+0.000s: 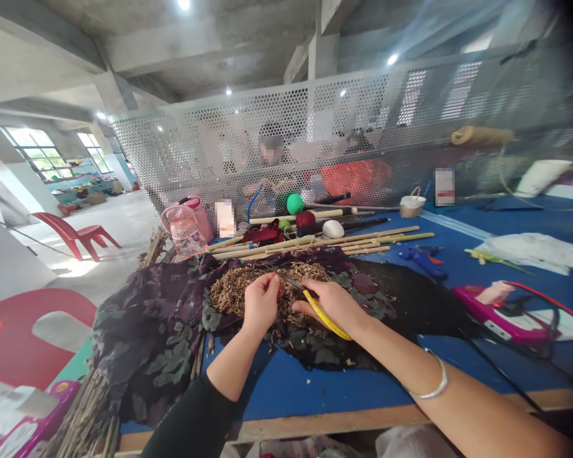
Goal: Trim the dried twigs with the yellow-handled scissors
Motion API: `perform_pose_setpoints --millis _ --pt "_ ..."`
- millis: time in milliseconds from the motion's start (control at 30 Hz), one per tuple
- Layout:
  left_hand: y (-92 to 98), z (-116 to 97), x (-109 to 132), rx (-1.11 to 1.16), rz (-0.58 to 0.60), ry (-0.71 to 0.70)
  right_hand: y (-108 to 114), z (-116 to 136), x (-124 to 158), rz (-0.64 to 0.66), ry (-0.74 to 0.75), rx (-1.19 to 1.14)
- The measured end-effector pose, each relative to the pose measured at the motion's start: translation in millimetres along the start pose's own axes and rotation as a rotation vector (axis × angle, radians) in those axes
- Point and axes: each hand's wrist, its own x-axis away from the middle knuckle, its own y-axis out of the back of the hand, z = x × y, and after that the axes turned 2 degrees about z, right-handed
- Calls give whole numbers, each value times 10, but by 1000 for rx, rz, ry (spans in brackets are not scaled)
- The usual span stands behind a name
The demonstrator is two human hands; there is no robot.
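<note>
My right hand (329, 302) is closed around yellow-handled shears (325, 315), their dark blades pointing left. Just left of the blades, my left hand (262, 299) is pinched shut. What sits between its fingertips is too small to make out. Both hands are over a heap of short, chopped brown dry stalks (229, 289). Under the heap, a dark patterned cloth (172, 324) is spread across the blue table (296, 391).
Bundled dry stalks (93, 407) lean at the lower left. Behind the heap lie bamboo sticks (386, 240), a green ball (295, 203) and a white egg-shaped piece (333, 229). A blue glue gun (424, 261) and a magenta power strip (501, 312) are at right. People sit beyond a perforated screen (195, 146).
</note>
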Motion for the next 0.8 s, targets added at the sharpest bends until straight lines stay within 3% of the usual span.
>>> perform_pose_setpoints --millis 300,500,800 --pt "-8 36 -26 116 -50 55 -35 -27 -14 -56 -21 111" --pt "6 49 -17 -3 47 39 -59 -55 -25 -77 7 116" --pt "8 74 -26 9 17 77 -24 -47 -28 9 -58 149"
